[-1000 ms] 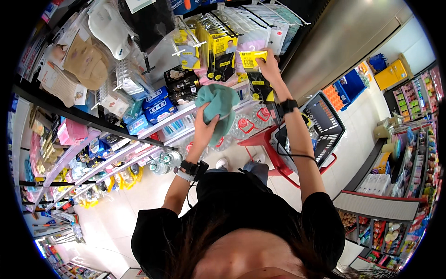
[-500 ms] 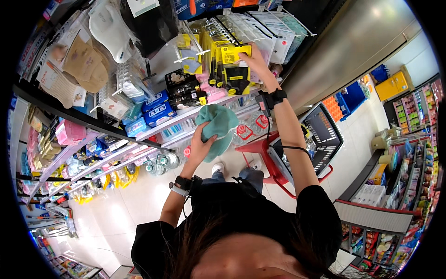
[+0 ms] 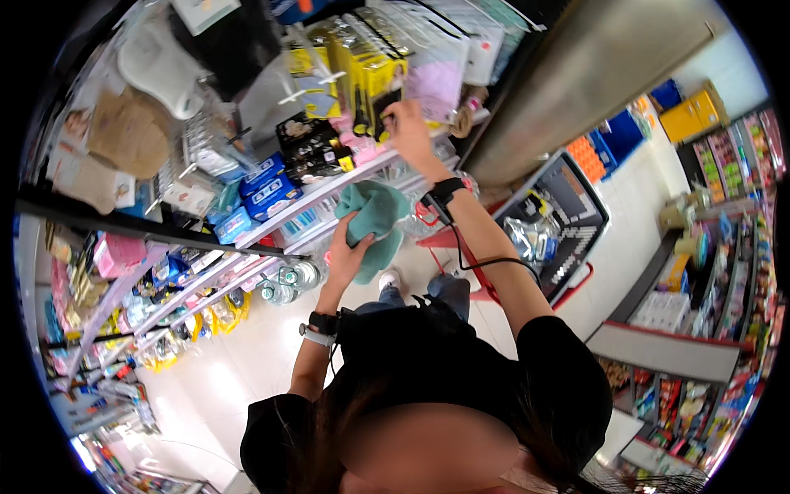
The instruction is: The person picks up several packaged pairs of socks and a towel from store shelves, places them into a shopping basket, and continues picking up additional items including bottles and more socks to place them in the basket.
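Note:
In my left hand (image 3: 347,249) a soft teal cloth item (image 3: 375,212) is bunched up, fingers and thumb closed round it. My right hand (image 3: 411,138) is raised at the display rack, its fingers curled against the lower end of the hanging yellow-and-black packets (image 3: 362,74). Blur hides what, if anything, lies between those fingers. Just right of the packets hang clear packs with pale pink contents (image 3: 434,86). Below my right hand runs the pale shelf edge (image 3: 362,171), with black boxes (image 3: 313,148) standing behind it.
A wheeled shopping basket (image 3: 568,222), black with a red handle, stands to the right with clear-wrapped goods inside. Beyond it rises a metallic column (image 3: 568,90). Large water bottles (image 3: 296,278) stand under the shelves. Blue packs (image 3: 271,196) sit on the shelf at left.
My right hand has moved down and left, from the front yellow packet's upper part to its lower end. That packet no longer faces me flat. My left hand still holds the teal cloth item.

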